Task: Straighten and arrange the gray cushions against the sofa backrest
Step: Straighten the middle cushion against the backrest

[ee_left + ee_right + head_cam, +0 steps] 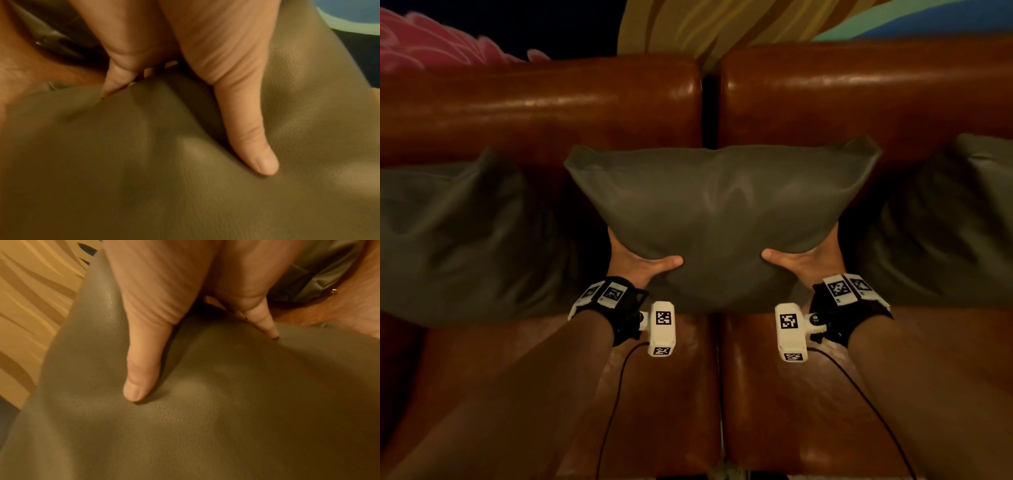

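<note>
A: Where is the middle gray cushion (719,212)?

B: Between the person's two hands, in front of the brown sofa backrest (541,106), over the seam between the two seat pads. The left hand (640,263) grips its lower left side and the right hand (804,260) its lower right side.

A: How do the fingers lie?

B: On each hand the thumb presses flat into the cushion's front face, pointing toward the other thumb, while the remaining fingers curl behind the cushion's edge. In the left wrist view the thumb (252,146) dents the gray leather, and one finger (115,76) tucks into a fold just beside it. The right wrist view shows the same: thumb (141,369) on the front, a finger (261,319) dug in at the edge.

A: And beyond the fingers?

B: A second gray cushion (455,236) leans on the backrest outside the left hand, and a third gray cushion (948,222) outside the right hand. The sofa seat (674,404) lies under the wrists.
</note>
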`<state>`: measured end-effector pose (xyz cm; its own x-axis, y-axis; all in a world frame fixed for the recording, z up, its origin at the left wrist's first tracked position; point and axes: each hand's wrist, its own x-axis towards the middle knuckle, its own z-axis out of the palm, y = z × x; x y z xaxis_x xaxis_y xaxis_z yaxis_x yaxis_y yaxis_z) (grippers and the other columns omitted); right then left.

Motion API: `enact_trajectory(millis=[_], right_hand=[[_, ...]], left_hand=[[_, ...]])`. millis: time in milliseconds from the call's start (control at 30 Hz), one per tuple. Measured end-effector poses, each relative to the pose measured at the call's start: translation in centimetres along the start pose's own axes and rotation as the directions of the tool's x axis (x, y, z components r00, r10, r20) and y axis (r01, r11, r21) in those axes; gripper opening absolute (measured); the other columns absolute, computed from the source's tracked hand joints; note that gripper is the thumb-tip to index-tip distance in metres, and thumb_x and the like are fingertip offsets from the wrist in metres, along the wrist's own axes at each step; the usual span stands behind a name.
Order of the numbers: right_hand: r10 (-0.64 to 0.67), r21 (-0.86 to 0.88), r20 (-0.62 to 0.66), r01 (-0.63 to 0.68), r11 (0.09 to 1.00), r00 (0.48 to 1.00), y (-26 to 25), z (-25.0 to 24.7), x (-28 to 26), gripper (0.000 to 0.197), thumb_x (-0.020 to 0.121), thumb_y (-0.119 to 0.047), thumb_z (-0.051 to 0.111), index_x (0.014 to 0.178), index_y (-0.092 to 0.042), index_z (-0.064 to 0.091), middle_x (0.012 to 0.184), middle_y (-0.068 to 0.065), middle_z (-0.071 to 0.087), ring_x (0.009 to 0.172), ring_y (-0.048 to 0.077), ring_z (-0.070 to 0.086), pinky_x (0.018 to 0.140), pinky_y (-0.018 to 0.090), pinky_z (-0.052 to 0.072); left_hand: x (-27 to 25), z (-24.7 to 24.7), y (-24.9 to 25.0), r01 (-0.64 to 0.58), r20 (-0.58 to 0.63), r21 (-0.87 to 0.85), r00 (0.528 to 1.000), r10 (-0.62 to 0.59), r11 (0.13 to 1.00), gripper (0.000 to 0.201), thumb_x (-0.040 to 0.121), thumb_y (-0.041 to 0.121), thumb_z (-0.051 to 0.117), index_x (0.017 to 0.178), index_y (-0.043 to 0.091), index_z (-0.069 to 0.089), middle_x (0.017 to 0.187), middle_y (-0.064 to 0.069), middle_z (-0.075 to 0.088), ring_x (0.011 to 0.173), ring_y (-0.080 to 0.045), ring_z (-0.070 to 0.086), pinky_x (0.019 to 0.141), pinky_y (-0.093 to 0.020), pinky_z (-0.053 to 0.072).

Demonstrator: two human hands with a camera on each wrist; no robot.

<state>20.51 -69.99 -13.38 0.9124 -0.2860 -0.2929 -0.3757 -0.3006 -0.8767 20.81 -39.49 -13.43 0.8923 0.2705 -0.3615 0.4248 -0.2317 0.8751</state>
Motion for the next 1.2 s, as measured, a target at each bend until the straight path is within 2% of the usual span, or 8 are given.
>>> enact_trajectory(millis=[267, 400, 533, 667, 800, 900, 1067, 1200], right_hand=[[-0.02, 0.02, 0.043, 0.019, 1.0, 0.999, -1.5, -0.3, 1.8, 0.142, 0.057, -0.007, 0.098, 0.163, -0.02, 0.004, 0.148, -0.008, 0.04, 0.137, 0.008, 0.041, 0.113, 0.022, 0.027], [0.023, 0.049, -0.023, -0.022, 0.999, 0.999, 0.1, 0.6, 1.2, 0.153, 0.048, -0.025, 0.102, 0.163, -0.027, 0.001, 0.158, -0.002, 0.039, 0.142, 0.012, 0.043, 0.118, 0.029, 0.032], [0.189, 0.064, -0.103, -0.184, 0.981, 0.976, 2.9, 1.0, -1.8, 0.167, 0.026, -0.076, 0.092, 0.161, -0.041, 0.0, 0.164, -0.003, 0.036, 0.148, 0.017, 0.041, 0.122, 0.044, 0.036], [0.247, 0.118, -0.042, -0.24, 0.963, 0.968, 5.5, 3.3, -5.2, 0.172, 0.027, -0.071, 0.094, 0.164, -0.022, 0.001, 0.166, 0.003, 0.031, 0.151, 0.02, 0.038, 0.123, 0.045, 0.036], [0.271, 0.144, -0.048, -0.262, 0.954, 0.961, 5.6, 5.6, -4.2, 0.169, 0.025, -0.073, 0.094, 0.158, -0.048, -0.007, 0.167, 0.003, 0.028, 0.15, 0.024, 0.04, 0.119, 0.053, 0.039], [0.318, 0.117, -0.043, -0.311, 0.943, 0.947, 4.8, 6.1, -2.8, 0.168, 0.022, -0.067, 0.092, 0.153, -0.054, -0.012, 0.168, 0.007, 0.026, 0.149, 0.027, 0.04, 0.12, 0.055, 0.038], [0.304, 0.033, 0.023, -0.305, 0.952, 0.952, 4.6, 4.4, -4.1, 0.168, 0.035, -0.054, 0.099, 0.162, -0.038, -0.009, 0.167, 0.003, 0.027, 0.15, 0.022, 0.037, 0.123, 0.048, 0.035], [0.325, -0.04, 0.15, -0.323, 0.946, 0.934, 3.9, 1.4, -5.5, 0.149, 0.047, -0.042, 0.095, 0.165, -0.023, 0.006, 0.161, 0.003, 0.044, 0.146, 0.019, 0.046, 0.12, 0.037, 0.04]], left_hand=[[2.0, 1.0, -0.2, 0.052, 0.012, -0.049, 0.999, -0.052, 0.997, 0.15, 0.018, 0.056, 0.099, 0.149, 0.025, 0.034, 0.139, 0.003, 0.06, 0.126, -0.017, 0.06, 0.11, -0.048, 0.047], [0.8, 0.6, 0.3, 0.026, -0.03, -0.024, 0.999, -0.027, 0.999, 0.135, 0.035, 0.037, 0.103, 0.149, 0.018, 0.033, 0.141, 0.0, 0.057, 0.127, -0.015, 0.059, 0.112, -0.043, 0.046], [-2.9, 0.8, -1.0, 0.107, -0.064, -0.089, 0.992, -0.113, 0.99, 0.131, 0.054, 0.016, 0.098, 0.16, 0.023, 0.02, 0.153, 0.001, 0.048, 0.135, -0.014, 0.051, 0.112, -0.032, 0.043], [-6.1, 3.2, -2.4, 0.225, -0.022, -0.13, 0.973, -0.23, 0.966, 0.129, 0.063, 0.007, 0.094, 0.162, 0.026, 0.012, 0.147, 0.004, 0.05, 0.128, -0.012, 0.053, 0.086, -0.008, 0.05], [-4.2, 5.9, -2.1, 0.393, 0.031, -0.238, 0.917, -0.397, 0.888, 0.145, 0.044, 0.022, 0.103, 0.151, 0.055, 0.011, 0.15, 0.002, 0.05, 0.128, -0.03, 0.058, 0.081, -0.059, 0.06], [-2.3, 5.7, -2.9, 0.426, 0.046, -0.268, 0.902, -0.43, 0.864, 0.156, 0.012, 0.04, 0.104, 0.132, 0.08, 0.011, 0.157, 0.001, 0.039, 0.133, -0.035, 0.051, 0.073, -0.072, 0.054], [-3.4, 4.6, -2.3, 0.421, 0.102, -0.239, 0.907, -0.408, 0.875, 0.154, 0.022, 0.037, 0.104, 0.147, 0.062, 0.018, 0.148, 0.004, 0.051, 0.131, -0.029, 0.054, 0.093, -0.066, 0.053], [-5.3, 2.3, -0.1, 0.344, 0.083, -0.083, 0.938, -0.338, 0.935, 0.116, 0.066, 0.014, 0.093, 0.159, 0.029, 0.025, 0.146, 0.001, 0.053, 0.127, -0.018, 0.054, 0.106, -0.036, 0.046]])
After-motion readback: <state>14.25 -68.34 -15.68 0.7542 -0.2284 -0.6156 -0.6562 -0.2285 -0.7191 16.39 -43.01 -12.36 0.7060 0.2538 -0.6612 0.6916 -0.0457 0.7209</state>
